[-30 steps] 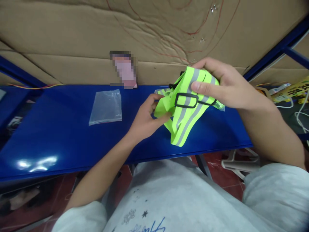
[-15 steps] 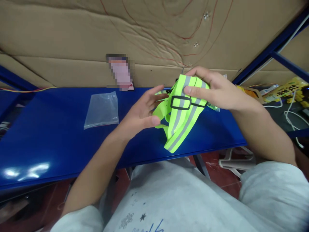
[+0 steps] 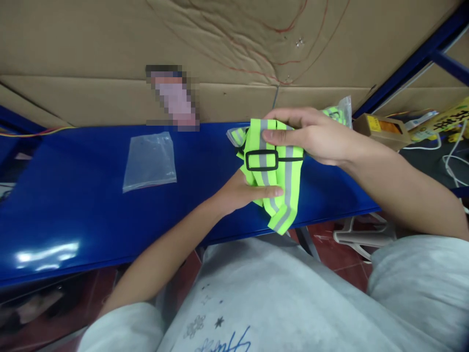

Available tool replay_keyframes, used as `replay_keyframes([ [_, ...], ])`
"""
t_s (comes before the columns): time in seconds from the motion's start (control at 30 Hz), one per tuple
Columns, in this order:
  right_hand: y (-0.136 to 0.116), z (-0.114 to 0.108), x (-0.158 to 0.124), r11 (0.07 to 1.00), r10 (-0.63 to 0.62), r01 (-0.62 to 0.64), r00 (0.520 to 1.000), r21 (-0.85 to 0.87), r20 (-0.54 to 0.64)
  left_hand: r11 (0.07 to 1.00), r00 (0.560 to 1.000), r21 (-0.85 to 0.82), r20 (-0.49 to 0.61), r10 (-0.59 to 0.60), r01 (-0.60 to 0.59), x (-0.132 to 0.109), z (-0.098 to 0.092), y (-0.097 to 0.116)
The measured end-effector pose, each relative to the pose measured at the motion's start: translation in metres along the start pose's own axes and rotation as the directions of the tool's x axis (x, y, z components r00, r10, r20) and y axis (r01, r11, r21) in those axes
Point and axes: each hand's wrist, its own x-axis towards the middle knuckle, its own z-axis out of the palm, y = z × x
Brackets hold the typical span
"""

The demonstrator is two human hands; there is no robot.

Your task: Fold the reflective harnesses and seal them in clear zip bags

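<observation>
A folded neon-yellow reflective vest [image 3: 273,173] with grey stripes and a black buckle loop hangs over the blue table [image 3: 91,205]. My right hand [image 3: 311,137] grips its upper edge, thumb across the front. My left hand [image 3: 244,193] holds the vest from below, thumb pressed on a grey stripe. An empty clear plastic bag [image 3: 150,160] lies flat on the table to the left, apart from both hands.
Cardboard sheets [image 3: 110,58] line the wall behind the table. Bagged vests [image 3: 339,113] sit behind my right hand. A small cardboard box [image 3: 379,129] and white cables [image 3: 454,161] lie at the right. A blue shelf post [image 3: 414,61] rises at the upper right.
My left hand, open beside the vest half a second ago, has closed on its lower part. The vest has swung from slanted to hanging more upright.
</observation>
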Motion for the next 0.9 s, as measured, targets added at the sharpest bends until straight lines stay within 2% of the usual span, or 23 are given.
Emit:
replay_keyframes([
  [0.1,0.007,0.006,0.002,0.964,0.115,-0.121,0.993,0.236,0.040,0.998,0.998,-0.030,-0.033,-0.061,0.060,-0.007,0.007,-0.012],
  [0.2,0.015,0.009,0.004,0.838,0.200,-0.237,0.972,0.492,0.127,1.000,0.997,0.022,-0.069,-0.021,0.022,-0.014,0.013,-0.021],
  [0.27,0.022,0.010,0.004,0.747,0.218,-0.304,0.952,0.592,0.214,0.993,1.000,0.115,-0.014,0.025,-0.023,-0.016,0.013,-0.022],
  [0.33,0.030,0.012,0.005,0.720,0.212,-0.323,0.945,0.614,0.248,0.968,0.996,0.238,0.044,0.071,-0.080,-0.017,0.009,-0.017],
  [0.43,0.046,0.016,0.007,0.823,0.209,-0.267,0.963,0.501,0.169,0.923,0.990,0.364,0.099,0.098,-0.127,-0.017,0.001,-0.008],
  [0.53,0.061,0.024,0.008,0.916,0.220,-0.271,0.956,0.295,0.193,0.916,0.984,0.387,0.175,0.036,-0.103,-0.017,-0.006,-0.004],
  [0.57,0.064,0.027,0.008,0.936,0.213,-0.255,0.959,0.242,0.186,0.916,0.983,0.389,0.184,0.024,-0.095,-0.018,-0.007,-0.005],
  [0.67,0.063,0.030,0.004,0.980,0.141,-0.148,0.988,0.136,0.057,0.914,0.989,0.396,0.146,0.034,-0.090,-0.019,-0.012,-0.010],
  [0.7,0.061,0.029,0.001,0.988,0.116,-0.121,0.992,0.100,0.060,0.914,0.991,0.396,0.131,0.039,-0.088,-0.019,-0.014,-0.012],
  [0.83,0.052,0.027,-0.013,0.992,0.044,-0.012,0.964,-0.122,0.262,0.923,0.982,0.368,0.182,0.051,-0.116,-0.019,-0.022,-0.022],
  [0.9,0.053,0.031,-0.017,0.978,0.011,0.045,0.963,-0.201,0.268,0.935,0.981,0.336,0.188,0.049,-0.111,-0.018,-0.023,-0.025],
])
